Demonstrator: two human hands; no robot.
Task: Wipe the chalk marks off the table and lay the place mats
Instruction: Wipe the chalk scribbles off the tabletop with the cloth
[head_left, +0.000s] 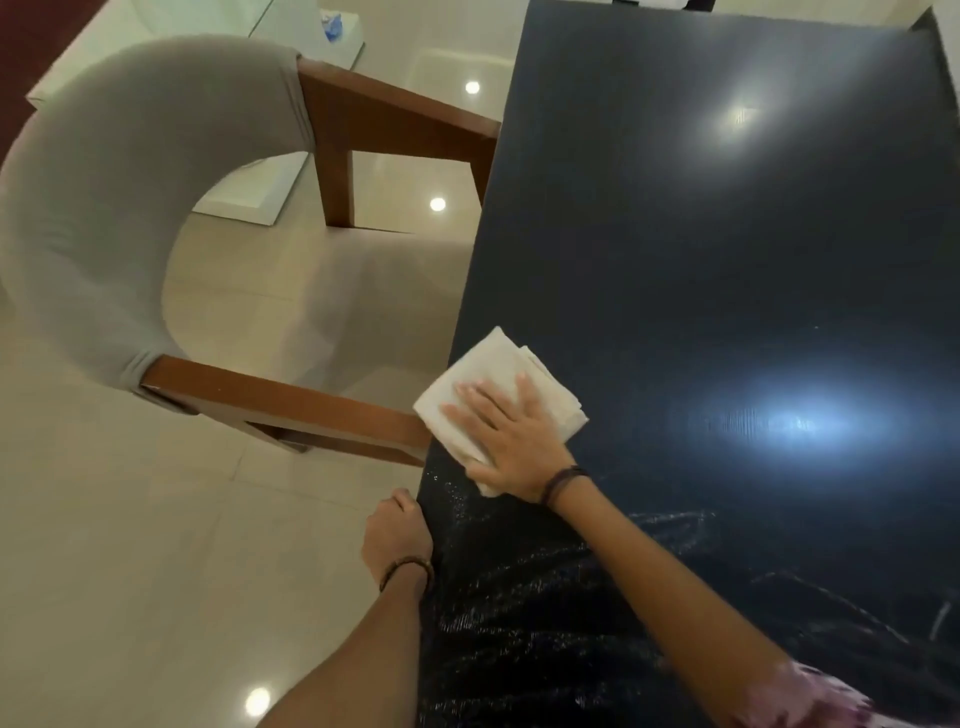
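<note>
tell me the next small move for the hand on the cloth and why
Probably drag the cloth back toward the body. The right hand presses it flat near the table edge, while chalk marks show on the nearer surface. The left hand grips the edge.

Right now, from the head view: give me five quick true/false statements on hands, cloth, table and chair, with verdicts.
1. The right hand presses flat on the folded white cloth. True.
2. The cloth lies in the middle of the table. False: it sits at the left edge of the dark table, slightly overhanging.
3. The left hand holds a place mat. False: it grips the table's edge; no mat is in view.
4. Chalk marks show on the near part of the table. True.
5. The grey chair is tipped over on the floor. False: it stands upright beside the table.
</note>
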